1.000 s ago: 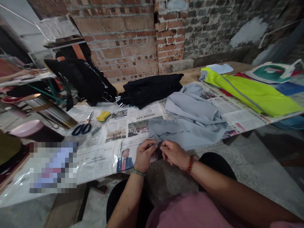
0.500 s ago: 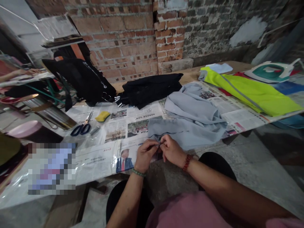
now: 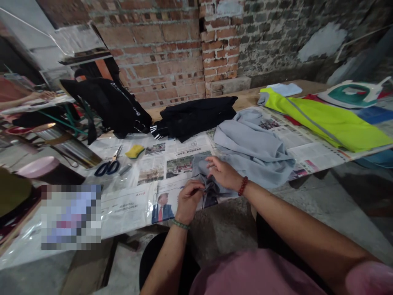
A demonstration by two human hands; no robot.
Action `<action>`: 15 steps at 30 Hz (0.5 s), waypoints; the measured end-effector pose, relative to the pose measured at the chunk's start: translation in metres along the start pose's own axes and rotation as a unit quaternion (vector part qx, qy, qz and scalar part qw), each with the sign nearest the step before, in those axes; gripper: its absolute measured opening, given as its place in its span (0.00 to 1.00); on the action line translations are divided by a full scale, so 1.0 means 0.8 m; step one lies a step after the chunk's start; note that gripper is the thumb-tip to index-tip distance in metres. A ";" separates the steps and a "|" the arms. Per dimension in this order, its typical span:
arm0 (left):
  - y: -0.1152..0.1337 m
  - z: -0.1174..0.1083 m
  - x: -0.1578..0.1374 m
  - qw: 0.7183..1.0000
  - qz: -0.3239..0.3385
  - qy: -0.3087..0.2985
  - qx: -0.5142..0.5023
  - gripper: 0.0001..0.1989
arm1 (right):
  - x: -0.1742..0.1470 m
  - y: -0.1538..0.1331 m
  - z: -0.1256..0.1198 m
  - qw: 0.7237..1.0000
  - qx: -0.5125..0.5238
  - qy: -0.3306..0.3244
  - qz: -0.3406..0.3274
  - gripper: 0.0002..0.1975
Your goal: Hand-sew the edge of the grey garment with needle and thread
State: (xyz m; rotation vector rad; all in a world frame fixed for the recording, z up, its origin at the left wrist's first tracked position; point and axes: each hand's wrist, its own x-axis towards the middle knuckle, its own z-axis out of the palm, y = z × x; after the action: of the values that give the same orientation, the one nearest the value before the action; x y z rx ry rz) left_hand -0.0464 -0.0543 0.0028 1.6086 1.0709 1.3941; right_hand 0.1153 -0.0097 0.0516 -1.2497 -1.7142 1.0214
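Note:
A light grey cloth garment (image 3: 250, 139) lies bunched on the newspaper, with a darker, turned-over part (image 3: 211, 188) close to the table's front edge. My left hand (image 3: 188, 200) pinches the edge of this darker part between thumb and fingertips. Just above and to the right is my right hand (image 3: 225, 174), over the grey cloth. Its fingers are curled with the tips drawn together; anything between them is too small to make out.
Newspaper under clear plastic (image 3: 129, 205) covers the table. Left are scissors (image 3: 109, 162), a yellow sponge (image 3: 135, 151), a steel flask (image 3: 67, 145) and a black bag (image 3: 107, 106). Black clothing (image 3: 196, 116) lies behind; a neon vest (image 3: 325, 119) and an iron (image 3: 351, 94) are right.
My right hand has moved up and away from my left, which stays at the cloth edge. More of the dark folded cloth shows between them. The view has shifted slightly.

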 end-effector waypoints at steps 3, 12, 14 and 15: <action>-0.002 0.001 -0.002 1.000 -0.013 0.010 -0.004 0.07 | -0.013 0.004 0.005 0.997 0.061 0.011 0.043 0.17; -0.004 0.004 -0.002 1.000 -0.013 0.013 0.005 0.06 | -0.040 0.003 0.001 0.987 0.068 -0.054 0.133 0.16; -0.005 0.002 -0.002 1.000 -0.005 0.009 0.017 0.07 | -0.037 0.001 0.003 0.987 0.045 -0.083 0.134 0.14; -0.006 0.001 -0.002 1.000 -0.002 0.007 0.022 0.07 | -0.035 0.001 0.004 0.987 0.042 -0.089 0.128 0.13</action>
State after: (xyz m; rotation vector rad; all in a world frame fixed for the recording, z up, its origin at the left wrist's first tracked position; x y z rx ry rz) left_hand -0.0460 -0.0542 -0.0025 1.6286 1.1210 1.3900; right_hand 0.1193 -0.0372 0.0464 -1.3844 -1.6516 1.3793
